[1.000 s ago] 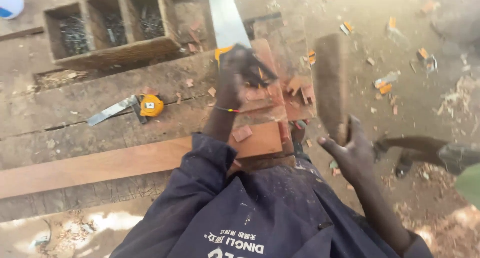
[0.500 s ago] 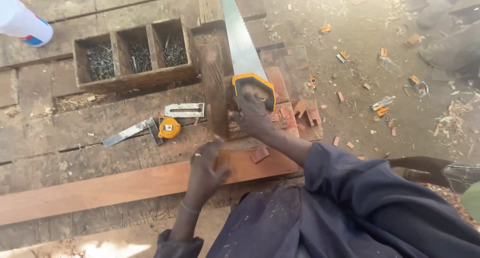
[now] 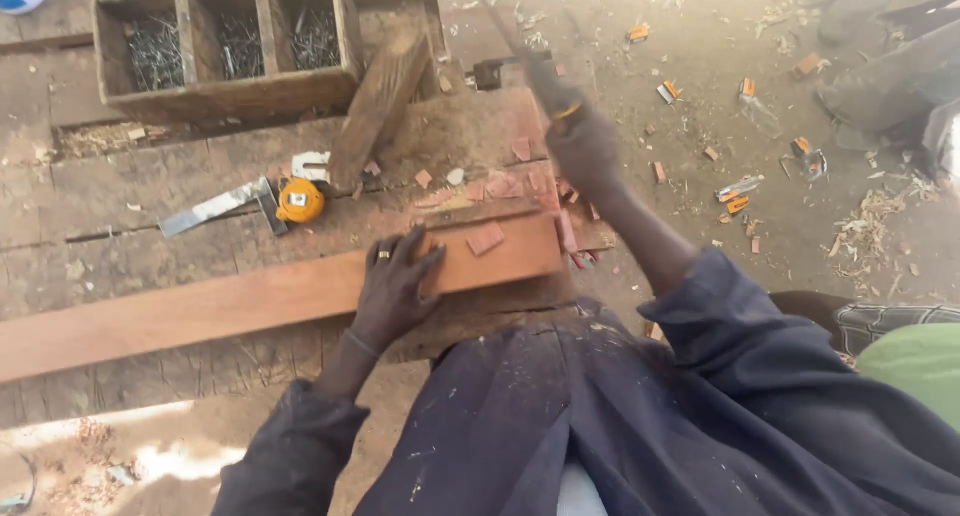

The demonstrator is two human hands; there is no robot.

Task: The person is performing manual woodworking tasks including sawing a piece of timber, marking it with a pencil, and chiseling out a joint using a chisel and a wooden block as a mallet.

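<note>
A: Reddish timber, 1 long plank (image 3: 240, 306), lay flat across the workbench (image 3: 90, 226), its near end just short of the bench edge. The left hand (image 3: 392, 288) was spread open, palm down, pressing on the plank close to that end. It gripped nothing.

B: And the other hand?

A: The right hand (image 3: 585, 148) was past the plank's end, up and away from it, fist wrapped round the yellow-trimmed handle of a handsaw (image 3: 525, 61). The blade was blurred; I could not tell whether the teeth touched wood.

B: How would the plank handle?

A: My judgement: stiff, fairly heavy, dry and rough enough not to slip. Its length would make it swing if lifted by 1 end, so hold it flat from above near the cut, or at mid-length to carry.

B: Containers?

A: 1 wooden box (image 3: 225, 51) stood beyond the plank at the far side of the bench, with 3 compartments, each holding dark nails. An orange tape measure (image 3: 300, 200) and a metal square (image 3: 215, 208) lay between the box and the plank. Small reddish offcuts (image 3: 486, 238) sat on and just beyond the plank's end.
</note>
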